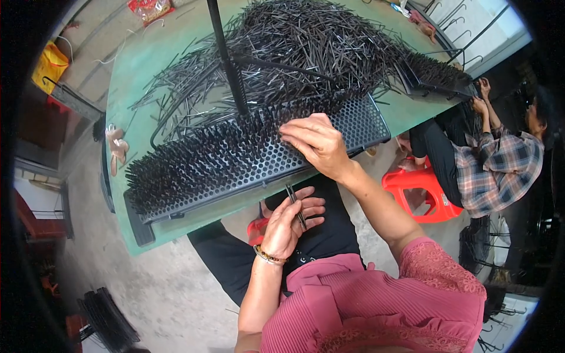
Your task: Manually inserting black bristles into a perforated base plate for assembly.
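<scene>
My left hand, palm up below the table edge, has its thumb pressed on a few thin dark sticks. My right hand is over the long black perforated tray, fingertips pinched together at the edge of its filled holes. Whatever those fingertips hold is too small to make out. Many short dark sticks stand upright in the tray's left and middle holes, while bare holes show at its right end. Behind the tray a large heap of loose dark sticks covers the table.
The green table carries a black upright post with a side bar. A co-worker in a plaid shirt sits at the right on a red stool, near another filled tray. A pale glove lies at the left edge.
</scene>
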`<state>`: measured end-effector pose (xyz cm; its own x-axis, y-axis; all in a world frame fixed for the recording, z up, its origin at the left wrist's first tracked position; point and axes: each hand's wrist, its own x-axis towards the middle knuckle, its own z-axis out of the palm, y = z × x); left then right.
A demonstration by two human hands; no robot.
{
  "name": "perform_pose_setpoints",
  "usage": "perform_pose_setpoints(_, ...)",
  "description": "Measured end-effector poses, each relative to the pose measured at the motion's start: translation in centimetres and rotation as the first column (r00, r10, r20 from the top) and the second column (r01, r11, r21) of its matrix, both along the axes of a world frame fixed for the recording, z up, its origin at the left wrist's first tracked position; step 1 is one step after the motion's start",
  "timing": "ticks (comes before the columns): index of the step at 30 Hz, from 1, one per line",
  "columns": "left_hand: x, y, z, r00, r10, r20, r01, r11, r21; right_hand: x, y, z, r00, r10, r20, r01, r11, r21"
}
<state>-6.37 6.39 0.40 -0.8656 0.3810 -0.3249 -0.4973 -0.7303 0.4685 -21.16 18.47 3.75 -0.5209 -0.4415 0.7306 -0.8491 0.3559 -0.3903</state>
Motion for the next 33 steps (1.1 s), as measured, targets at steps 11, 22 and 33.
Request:
perform_pose_setpoints(11,-0.3,-1.1,1.4,0.991,0.052,-0.121,-0.052,0.999,0.002,4.7,0.7,2.3,0.724,0.208,0.658,-0.289,0.957,0.015)
perform_pose_setpoints(22,-0.2,-0.5,1.3,0.979,0.184,-0.082,-0.199,0.950,-0.241,3.6,0.7,3.4,0.693,0.211,0.689,-0.200,0.975,-0.098)
perform_pose_setpoints(33,-0.4,-0.5,0.5,0.993,0.081,-0.084,-0.102,0.952,-0.290,-0.4,-2.6,3.5,0.973,0.054,0.225,-0.022,0.990,-0.142)
